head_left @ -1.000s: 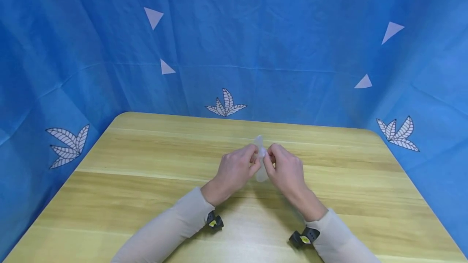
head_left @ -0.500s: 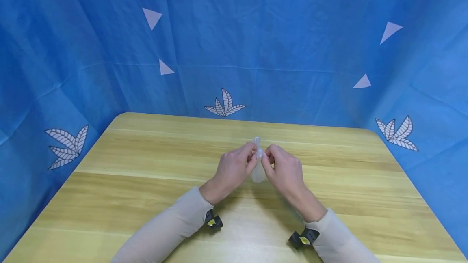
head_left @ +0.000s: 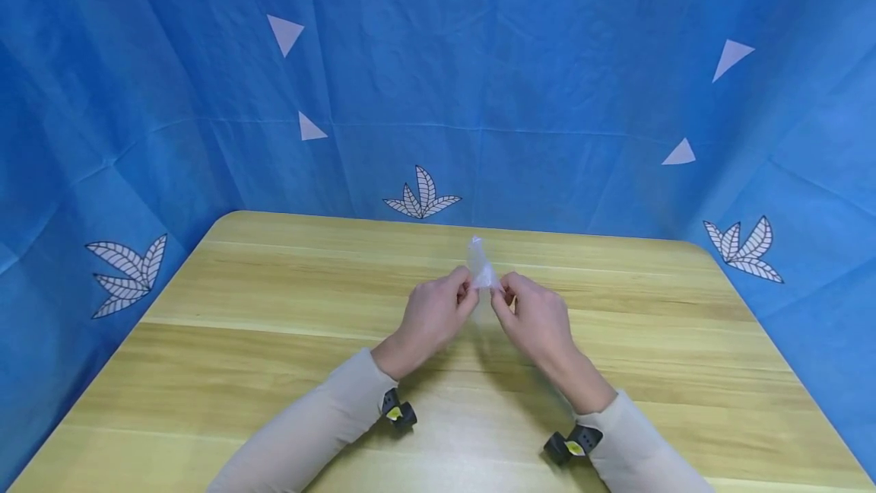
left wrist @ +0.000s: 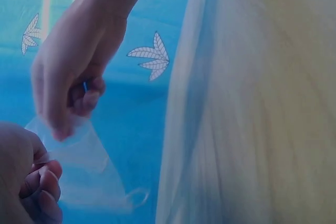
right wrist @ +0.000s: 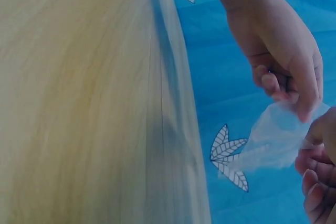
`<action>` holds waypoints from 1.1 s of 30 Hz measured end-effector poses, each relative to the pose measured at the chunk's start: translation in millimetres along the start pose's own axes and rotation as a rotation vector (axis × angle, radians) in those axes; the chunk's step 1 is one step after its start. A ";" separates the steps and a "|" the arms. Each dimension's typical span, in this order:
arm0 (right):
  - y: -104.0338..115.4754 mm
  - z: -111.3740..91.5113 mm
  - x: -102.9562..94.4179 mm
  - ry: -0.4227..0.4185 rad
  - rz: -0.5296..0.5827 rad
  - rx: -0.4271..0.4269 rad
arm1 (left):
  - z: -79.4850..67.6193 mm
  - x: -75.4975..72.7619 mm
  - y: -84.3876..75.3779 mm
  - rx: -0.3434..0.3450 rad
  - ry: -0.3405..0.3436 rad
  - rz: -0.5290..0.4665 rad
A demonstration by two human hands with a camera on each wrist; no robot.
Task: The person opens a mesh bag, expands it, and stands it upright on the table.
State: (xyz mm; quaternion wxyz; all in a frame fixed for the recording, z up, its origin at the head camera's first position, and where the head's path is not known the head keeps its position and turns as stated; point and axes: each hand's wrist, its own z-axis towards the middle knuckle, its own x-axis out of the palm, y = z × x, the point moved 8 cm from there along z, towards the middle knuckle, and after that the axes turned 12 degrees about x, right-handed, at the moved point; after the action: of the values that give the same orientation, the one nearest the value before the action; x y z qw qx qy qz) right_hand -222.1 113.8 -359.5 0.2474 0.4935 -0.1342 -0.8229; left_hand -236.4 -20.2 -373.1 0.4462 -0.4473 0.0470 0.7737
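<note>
A thin, see-through plastic bag [head_left: 482, 265] is raised over the table, stretched between both hands. On its left edge, my left hand [head_left: 433, 314] pinches the film between thumb and fingers. My right hand [head_left: 537, 318] grips the opposite edge the same way. A pointed end of the film stands up beyond the fingertips in the head view. From the left wrist, the plastic bag [left wrist: 92, 169] fans out wide below the right hand [left wrist: 79, 61]. The right wrist view shows the film spread and wrinkled beside the left hand [right wrist: 283, 51]. Curled fingers partly hide where the film is held.
A light wood-grain table [head_left: 274, 287] lies under the hands. Behind and at both sides hangs a blue curtain [head_left: 547, 82] with white leaves and triangles. Black wrist straps with small cameras [head_left: 400, 411] sit at both sleeve cuffs.
The bag's upper end has risen and its film has spread between the hands, while its hanging lower part no longer shows clearly. My left hand has drawn slightly left and down.
</note>
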 end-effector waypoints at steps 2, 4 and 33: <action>-1.4 1.3 -0.4 0.010 -0.001 0.017 | 0.1 -2.1 2.0 -0.004 -0.015 0.008; -3.8 2.1 -2.1 0.008 0.008 0.036 | 0.8 -2.7 2.3 0.004 -0.016 0.017; -13.1 5.8 -3.7 0.082 0.075 0.107 | -0.3 12.5 9.4 -0.050 0.130 -0.038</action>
State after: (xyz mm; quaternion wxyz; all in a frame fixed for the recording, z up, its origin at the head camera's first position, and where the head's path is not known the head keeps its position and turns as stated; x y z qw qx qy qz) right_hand -229.3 126.8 -360.1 0.2567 0.5341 -0.1858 -0.7838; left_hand -245.6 -17.9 -385.5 0.4456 -0.5084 0.0482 0.7353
